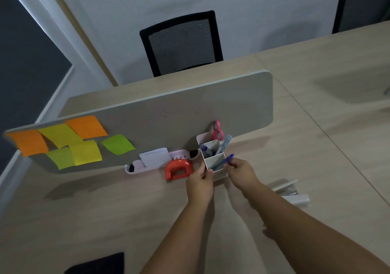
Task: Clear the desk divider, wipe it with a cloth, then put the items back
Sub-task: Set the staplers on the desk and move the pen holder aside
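Wooden desk (105, 210) held a grey divider (168, 113); a red punch (178, 169) sat beside my left hand (200, 182) gripping the organiser (213, 155), my right hand (240, 171) pinching a blue pen (224, 161).

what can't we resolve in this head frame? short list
Head view only:
- Objects right of the right hand: pale items on the desk, motion-blurred, type unclear.
- Dark object at the bottom edge: cut off by the frame.
- Pen holder front base: hidden by both hands; left hand covers its side.
- Pink tray contents: partly hidden by the red hole punch and notepad.
- Sticky notes: any writing too small.
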